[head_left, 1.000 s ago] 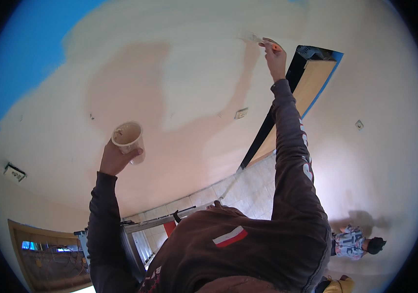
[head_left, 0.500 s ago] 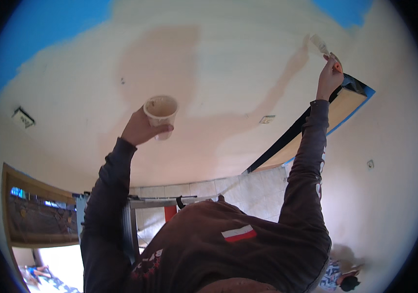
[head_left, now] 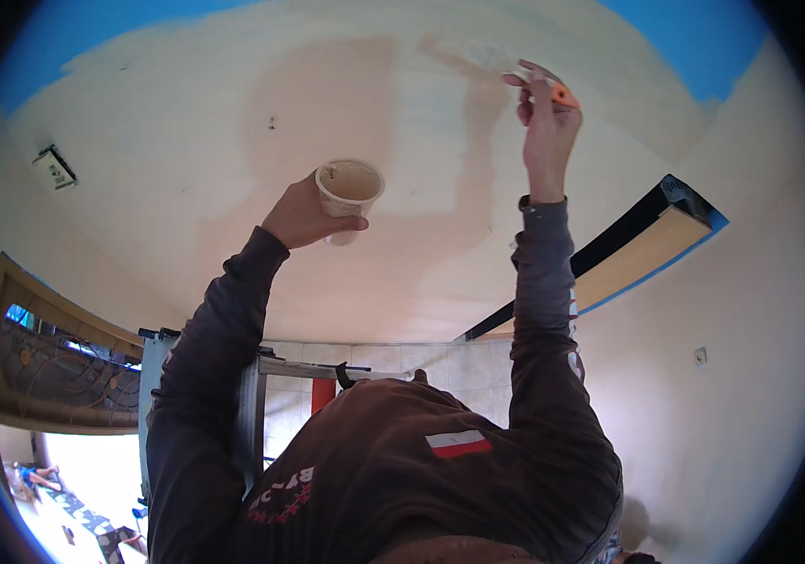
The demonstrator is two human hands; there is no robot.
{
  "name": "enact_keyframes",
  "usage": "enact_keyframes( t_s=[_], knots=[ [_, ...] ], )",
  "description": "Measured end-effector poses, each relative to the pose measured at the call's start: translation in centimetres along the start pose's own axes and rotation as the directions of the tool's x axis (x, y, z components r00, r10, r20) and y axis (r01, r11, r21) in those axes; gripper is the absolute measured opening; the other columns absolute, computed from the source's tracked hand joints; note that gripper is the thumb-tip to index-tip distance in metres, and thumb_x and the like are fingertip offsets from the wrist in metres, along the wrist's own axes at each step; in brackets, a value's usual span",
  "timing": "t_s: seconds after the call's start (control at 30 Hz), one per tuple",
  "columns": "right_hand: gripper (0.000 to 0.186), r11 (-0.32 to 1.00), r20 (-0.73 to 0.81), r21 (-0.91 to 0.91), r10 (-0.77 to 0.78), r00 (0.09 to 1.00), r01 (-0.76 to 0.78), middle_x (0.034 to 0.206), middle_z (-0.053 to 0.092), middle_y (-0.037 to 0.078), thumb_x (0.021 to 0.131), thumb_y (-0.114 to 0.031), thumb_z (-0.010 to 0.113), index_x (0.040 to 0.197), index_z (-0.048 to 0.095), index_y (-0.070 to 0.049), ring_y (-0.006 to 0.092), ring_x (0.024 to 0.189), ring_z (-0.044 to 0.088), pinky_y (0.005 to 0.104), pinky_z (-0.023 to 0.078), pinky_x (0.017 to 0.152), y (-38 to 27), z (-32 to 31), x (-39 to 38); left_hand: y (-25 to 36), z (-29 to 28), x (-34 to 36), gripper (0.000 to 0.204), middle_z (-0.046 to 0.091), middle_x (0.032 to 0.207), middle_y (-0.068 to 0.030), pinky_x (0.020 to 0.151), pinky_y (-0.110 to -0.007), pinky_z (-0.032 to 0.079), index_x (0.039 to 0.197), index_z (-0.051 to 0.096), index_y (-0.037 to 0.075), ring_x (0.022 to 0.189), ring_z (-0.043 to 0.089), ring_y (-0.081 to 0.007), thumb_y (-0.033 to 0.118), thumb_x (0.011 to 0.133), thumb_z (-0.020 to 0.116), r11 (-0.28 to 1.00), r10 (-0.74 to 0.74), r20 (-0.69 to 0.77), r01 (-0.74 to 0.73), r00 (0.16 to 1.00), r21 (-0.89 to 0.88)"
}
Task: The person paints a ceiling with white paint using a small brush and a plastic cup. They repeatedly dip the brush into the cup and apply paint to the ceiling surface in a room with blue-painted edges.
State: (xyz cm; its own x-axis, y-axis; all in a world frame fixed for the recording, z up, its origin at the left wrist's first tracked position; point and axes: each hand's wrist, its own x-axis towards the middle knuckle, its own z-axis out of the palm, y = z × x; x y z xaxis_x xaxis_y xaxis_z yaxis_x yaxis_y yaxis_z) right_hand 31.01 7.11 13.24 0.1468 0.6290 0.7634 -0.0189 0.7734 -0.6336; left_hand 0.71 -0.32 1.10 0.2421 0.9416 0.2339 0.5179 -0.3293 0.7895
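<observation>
Raised before the wall, my left hand (head_left: 306,214) is wrapped round a pale plastic cup (head_left: 350,180), its thumb across the side. Cream residue coats the inside of the cup, which looks mostly hollow from above. Higher up and to the right, my right hand (head_left: 550,120) grips a paintbrush (head_left: 564,95) by its orange handle. The bristles point left toward the wall and are smeared by motion, so whether they touch it I cannot tell. Cream paint covers most of the wall (head_left: 440,273), with bright blue areas (head_left: 694,42) at the upper corners.
A dark-sided wooden cabinet or shelf (head_left: 642,246) edged in blue juts out at right. Below me stands a metal ladder (head_left: 250,414). An electrical box (head_left: 54,167) sits in the wall at left, above a wooden-framed doorway (head_left: 64,352). People are partly visible at the lower edges.
My right hand has swept the paintbrush left across the wall, away from the cabinet. The cup in my left hand sits slightly farther right and higher in view, as the whole view has shifted.
</observation>
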Motion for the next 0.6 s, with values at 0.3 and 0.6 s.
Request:
enact_keyframes(
  t_s=[0.3,0.6],
  knots=[
    [0.027,0.997,0.153,-0.033,0.077,0.985,-0.073,0.08,0.071,0.004,0.1,-0.022,0.061,0.106,0.072,0.001,0.0016,0.06,0.044,0.0191,0.034,0.051,-1.5,1.8,-0.8,-0.5,0.2,-0.2,0.083,0.068,0.122,-0.0129,0.099,-0.039,0.053,0.133,0.054,0.004,0.114,0.066,-0.0278,0.044,0.069,0.09,0.999,0.037,-0.015,-0.037,0.999,-0.004],
    [0.022,0.999,0.237,-0.041,0.035,0.971,-0.026,0.087,0.075,0.003,0.099,-0.019,0.062,0.107,0.073,-0.002,0.0048,0.07,0.058,0.0225,0.047,0.061,7.0,8.5,-0.9,-0.9,0.1,0.0,0.083,0.068,0.122,-0.0133,0.098,-0.04,0.052,0.132,0.055,0.004,0.114,0.066,-0.0282,0.045,0.069,0.089,0.997,0.041,-0.013,-0.04,0.999,0.059]
  ],
)
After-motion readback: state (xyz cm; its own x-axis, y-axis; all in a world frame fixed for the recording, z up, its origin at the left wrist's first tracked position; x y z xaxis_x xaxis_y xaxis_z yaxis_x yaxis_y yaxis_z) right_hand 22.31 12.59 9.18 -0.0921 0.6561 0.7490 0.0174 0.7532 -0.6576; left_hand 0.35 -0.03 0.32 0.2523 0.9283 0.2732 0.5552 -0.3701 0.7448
